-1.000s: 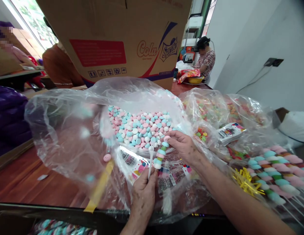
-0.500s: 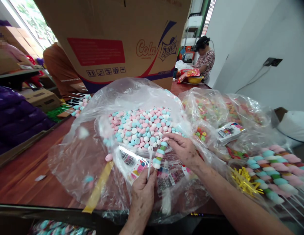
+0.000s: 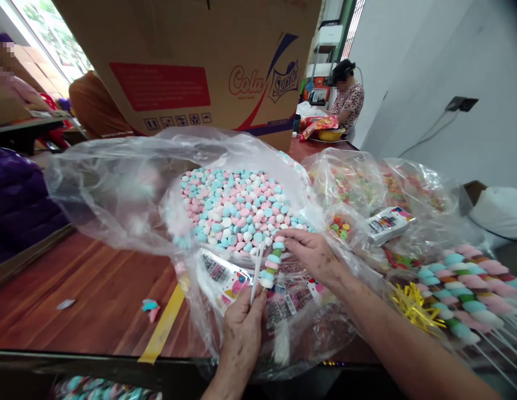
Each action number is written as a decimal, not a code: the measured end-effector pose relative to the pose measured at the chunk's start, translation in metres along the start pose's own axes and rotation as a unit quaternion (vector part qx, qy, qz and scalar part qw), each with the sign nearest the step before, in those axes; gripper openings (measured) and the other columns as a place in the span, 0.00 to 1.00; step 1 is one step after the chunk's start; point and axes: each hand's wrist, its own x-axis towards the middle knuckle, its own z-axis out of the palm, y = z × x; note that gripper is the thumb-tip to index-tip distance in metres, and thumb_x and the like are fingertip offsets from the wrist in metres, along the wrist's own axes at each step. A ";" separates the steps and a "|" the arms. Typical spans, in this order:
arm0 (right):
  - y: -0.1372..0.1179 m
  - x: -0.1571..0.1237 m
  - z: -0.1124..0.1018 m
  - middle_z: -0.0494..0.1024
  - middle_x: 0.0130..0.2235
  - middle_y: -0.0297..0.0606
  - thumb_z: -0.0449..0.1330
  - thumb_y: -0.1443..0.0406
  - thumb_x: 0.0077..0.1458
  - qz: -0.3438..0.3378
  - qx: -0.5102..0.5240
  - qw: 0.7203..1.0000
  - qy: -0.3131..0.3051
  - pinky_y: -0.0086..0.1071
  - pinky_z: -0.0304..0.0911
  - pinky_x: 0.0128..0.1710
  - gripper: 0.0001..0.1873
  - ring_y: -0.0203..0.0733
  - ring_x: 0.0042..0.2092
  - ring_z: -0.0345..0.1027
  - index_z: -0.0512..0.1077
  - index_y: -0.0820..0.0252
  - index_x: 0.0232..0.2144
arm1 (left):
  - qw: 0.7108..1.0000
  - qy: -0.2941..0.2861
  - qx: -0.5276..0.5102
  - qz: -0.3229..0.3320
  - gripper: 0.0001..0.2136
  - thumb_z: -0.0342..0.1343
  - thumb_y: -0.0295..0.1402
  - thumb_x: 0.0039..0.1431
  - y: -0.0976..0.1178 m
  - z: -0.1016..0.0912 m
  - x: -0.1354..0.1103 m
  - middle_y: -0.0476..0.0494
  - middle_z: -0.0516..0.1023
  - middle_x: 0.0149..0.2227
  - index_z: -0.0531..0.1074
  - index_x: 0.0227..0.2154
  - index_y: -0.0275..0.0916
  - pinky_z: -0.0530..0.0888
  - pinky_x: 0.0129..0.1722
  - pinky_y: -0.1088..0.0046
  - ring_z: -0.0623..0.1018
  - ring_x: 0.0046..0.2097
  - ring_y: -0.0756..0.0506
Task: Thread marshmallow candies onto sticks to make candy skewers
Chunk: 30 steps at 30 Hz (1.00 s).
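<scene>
Head view: your left hand [image 3: 244,322] grips white sticks [image 3: 256,272] and a candy skewer [image 3: 272,265] (above the desk [image 3: 95,294], before the loose sweets [image 3: 237,214]); your right hand [image 3: 312,253] pinches its top piece [image 3: 279,239], which overpressing could split.

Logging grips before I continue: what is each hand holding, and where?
Left hand: candy skewer and white sticks, by their lower ends. Right hand appears to pinch the skewer's top pink sweet by its edge.

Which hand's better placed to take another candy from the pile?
Likely the right hand: at the top of the candy skewer, it is closer to the candy pile. The left hand is lower down, holding the skewer's bottom end and white sticks.
</scene>
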 end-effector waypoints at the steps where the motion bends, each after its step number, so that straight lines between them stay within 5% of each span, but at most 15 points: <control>1: -0.001 0.000 -0.001 0.83 0.41 0.34 0.61 0.58 0.54 0.002 -0.001 1.000 -0.006 0.39 0.69 0.48 0.16 0.44 0.44 0.76 0.81 0.55 0.43 | 1.000 -0.003 -0.002 -0.002 0.15 0.59 0.46 0.56 -0.001 0.000 0.000 0.55 0.65 0.19 0.74 0.26 0.38 0.53 0.17 0.77 0.57 0.18 0.54; 7: -0.001 0.000 -0.001 0.84 0.44 0.33 0.60 0.61 0.54 -0.008 -0.021 0.999 -0.041 0.44 0.68 0.52 0.15 0.46 0.47 0.76 0.81 0.54 0.43 | 1.000 0.006 -0.021 -0.006 0.15 0.59 0.46 0.56 -0.005 0.002 0.001 0.55 0.64 0.19 0.75 0.28 0.37 0.52 0.17 0.77 0.56 0.18 0.54; 15: 0.009 -0.010 0.011 0.82 0.47 0.33 0.59 0.60 0.58 -0.037 -0.037 0.999 0.005 0.43 0.69 0.55 0.16 0.46 0.50 0.76 0.79 0.52 0.47 | 0.999 0.031 -0.019 0.004 0.16 0.61 0.47 0.52 0.005 0.005 -0.001 0.53 0.65 0.17 0.72 0.22 0.38 0.56 0.17 0.78 0.61 0.19 0.52; 23: 0.012 -0.010 0.013 0.82 0.47 0.38 0.54 0.66 0.60 -0.222 -0.154 0.962 -0.029 0.40 0.71 0.53 0.17 0.45 0.49 0.77 0.79 0.54 0.47 | 0.999 0.027 -0.027 0.002 0.15 0.61 0.45 0.53 0.002 0.004 0.000 0.54 0.64 0.17 0.70 0.22 0.39 0.56 0.18 0.78 0.61 0.20 0.52; 30: 0.013 -0.018 0.015 0.82 0.48 0.38 0.54 0.64 0.60 -0.147 -0.130 0.980 -0.031 0.41 0.69 0.54 0.17 0.45 0.50 0.76 0.79 0.53 0.48 | 0.998 0.028 -0.045 -0.021 0.18 0.63 0.49 0.50 0.008 0.003 0.000 0.55 0.65 0.17 0.72 0.25 0.38 0.54 0.16 0.78 0.59 0.18 0.53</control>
